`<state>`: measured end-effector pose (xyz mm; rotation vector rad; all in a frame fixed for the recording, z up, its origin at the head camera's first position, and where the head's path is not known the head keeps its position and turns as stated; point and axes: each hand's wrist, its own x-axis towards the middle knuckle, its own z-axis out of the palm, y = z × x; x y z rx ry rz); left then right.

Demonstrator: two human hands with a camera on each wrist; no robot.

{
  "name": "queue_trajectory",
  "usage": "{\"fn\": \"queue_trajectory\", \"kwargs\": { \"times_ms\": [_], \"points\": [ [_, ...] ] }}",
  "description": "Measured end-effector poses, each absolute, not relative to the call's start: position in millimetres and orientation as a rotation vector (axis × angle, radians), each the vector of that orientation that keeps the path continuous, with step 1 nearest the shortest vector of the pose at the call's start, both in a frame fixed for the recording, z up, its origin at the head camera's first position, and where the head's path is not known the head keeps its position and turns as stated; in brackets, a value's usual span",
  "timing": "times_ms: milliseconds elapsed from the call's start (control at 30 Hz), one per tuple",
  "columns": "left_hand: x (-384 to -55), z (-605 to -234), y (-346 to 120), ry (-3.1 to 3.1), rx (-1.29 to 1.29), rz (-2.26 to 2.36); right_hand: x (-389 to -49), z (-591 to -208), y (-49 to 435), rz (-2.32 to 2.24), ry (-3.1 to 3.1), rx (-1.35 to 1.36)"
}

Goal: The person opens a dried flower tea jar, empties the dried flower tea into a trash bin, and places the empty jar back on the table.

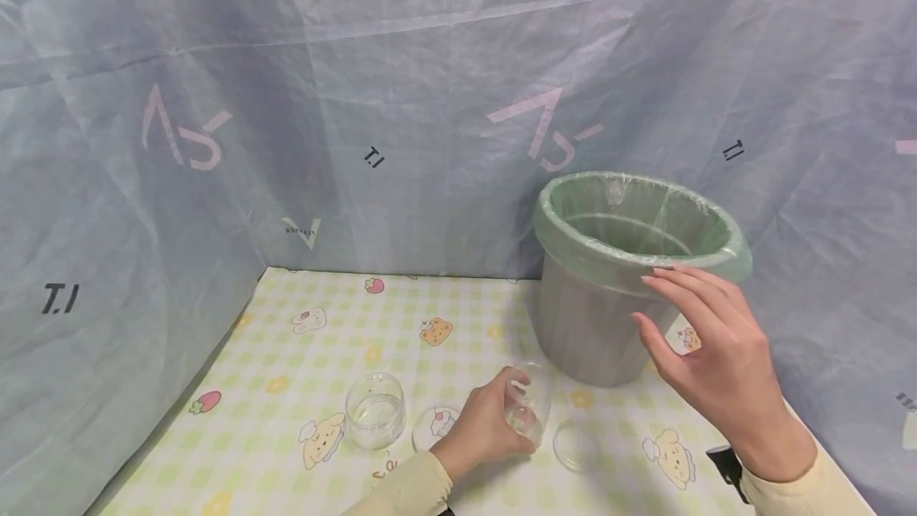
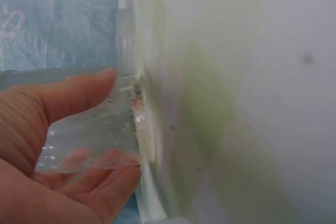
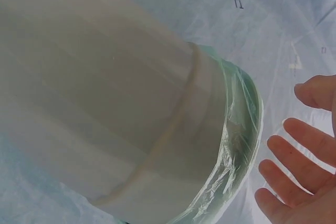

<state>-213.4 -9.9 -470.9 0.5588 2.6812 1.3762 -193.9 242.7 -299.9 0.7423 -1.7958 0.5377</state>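
Note:
My left hand [image 1: 483,423] grips a clear cup [image 1: 539,398] around its side, low over the table. In the left wrist view the thumb and fingers lie on either side of this see-through cup [image 2: 92,135], and small bits show near its base. My right hand [image 1: 719,365] is raised in front of a grey bin [image 1: 591,333], fingers spread and holding nothing. The right wrist view shows those fingers beside the green bag [image 3: 244,108] over the bin's rim. Left of my left hand stands a short clear glass [image 1: 376,412] with clear liquid in it.
A clear round lid [image 1: 577,446] lies on the table right of the held cup. Another round clear disc [image 1: 432,428] lies between the glass and my left hand. The checked tablecloth [image 1: 344,317] ends at grey cloth walls [image 1: 430,205] behind and at both sides.

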Motion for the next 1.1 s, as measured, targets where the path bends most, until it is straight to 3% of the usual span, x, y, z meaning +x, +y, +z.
{"fn": "queue_trajectory", "kwargs": {
  "times_ms": [833,1100],
  "points": [
    [-207,-474,-10,2.685,0.599,1.358,-174,-328,247,0.531,-1.916,0.646],
    [-201,-452,-31,2.755,0.529,1.281,-170,-344,255,0.500,-2.091,0.620]
  ]
}}
